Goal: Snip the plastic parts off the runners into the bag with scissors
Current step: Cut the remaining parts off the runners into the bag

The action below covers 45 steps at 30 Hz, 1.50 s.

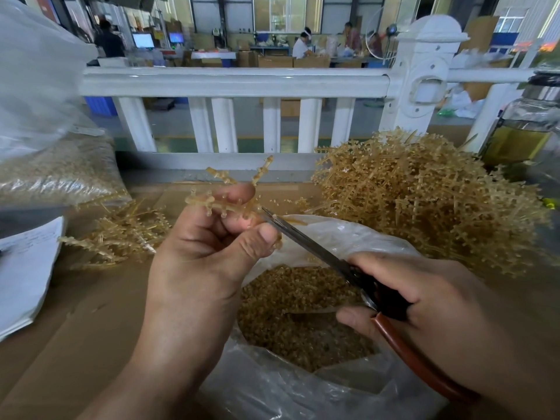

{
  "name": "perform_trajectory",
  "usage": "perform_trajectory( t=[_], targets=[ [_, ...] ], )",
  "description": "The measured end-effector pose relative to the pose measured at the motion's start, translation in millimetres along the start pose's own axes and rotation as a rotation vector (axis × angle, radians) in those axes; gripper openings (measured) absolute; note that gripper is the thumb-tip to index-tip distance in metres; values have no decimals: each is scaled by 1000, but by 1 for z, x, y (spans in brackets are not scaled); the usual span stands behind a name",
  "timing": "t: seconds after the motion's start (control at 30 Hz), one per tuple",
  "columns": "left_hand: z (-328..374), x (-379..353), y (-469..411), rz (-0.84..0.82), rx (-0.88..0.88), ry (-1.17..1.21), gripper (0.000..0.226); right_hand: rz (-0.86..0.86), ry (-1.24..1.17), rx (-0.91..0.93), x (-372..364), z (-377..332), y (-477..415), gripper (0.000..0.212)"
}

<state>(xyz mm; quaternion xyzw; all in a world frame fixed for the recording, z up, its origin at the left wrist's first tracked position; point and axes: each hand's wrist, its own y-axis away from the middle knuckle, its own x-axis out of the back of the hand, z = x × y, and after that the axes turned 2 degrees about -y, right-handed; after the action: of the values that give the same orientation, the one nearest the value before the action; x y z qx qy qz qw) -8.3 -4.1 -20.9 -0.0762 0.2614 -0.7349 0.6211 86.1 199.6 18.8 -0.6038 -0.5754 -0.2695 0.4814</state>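
A tan plastic runner (225,204) is pinched between the thumb and curled fingers of the left hand (206,256) and held above the open mouth of a clear bag (333,237). Scissors (315,247) are gripped in the right hand (430,298), with the fingers wrapped round the dark and red-brown handles. The blades are drawn nearly together, their tip laid against the runner just beside the left thumb. Snipped parts (303,316) are heaped inside the bag. A large pile of runners (424,201) is stacked to the right on the cardboard-covered table (91,322) — a smaller pile (121,237) to the left, a second filled bag (60,174) behind it.
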Motion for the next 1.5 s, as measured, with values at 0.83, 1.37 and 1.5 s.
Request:
perform_trajectory(
  t=[0.83,1.37,1.5],
  targets=[
    [1,-3,2,12,8,29,31,-4,6,-10,2,-2,1,40],
    [1,-2,3,58,57,28,10,-6,25,-22,-6,3,-1,52],
    [-2,-2,3,67,89,105,11,-6,0,-25,-7,2,-1,53]
  ],
)
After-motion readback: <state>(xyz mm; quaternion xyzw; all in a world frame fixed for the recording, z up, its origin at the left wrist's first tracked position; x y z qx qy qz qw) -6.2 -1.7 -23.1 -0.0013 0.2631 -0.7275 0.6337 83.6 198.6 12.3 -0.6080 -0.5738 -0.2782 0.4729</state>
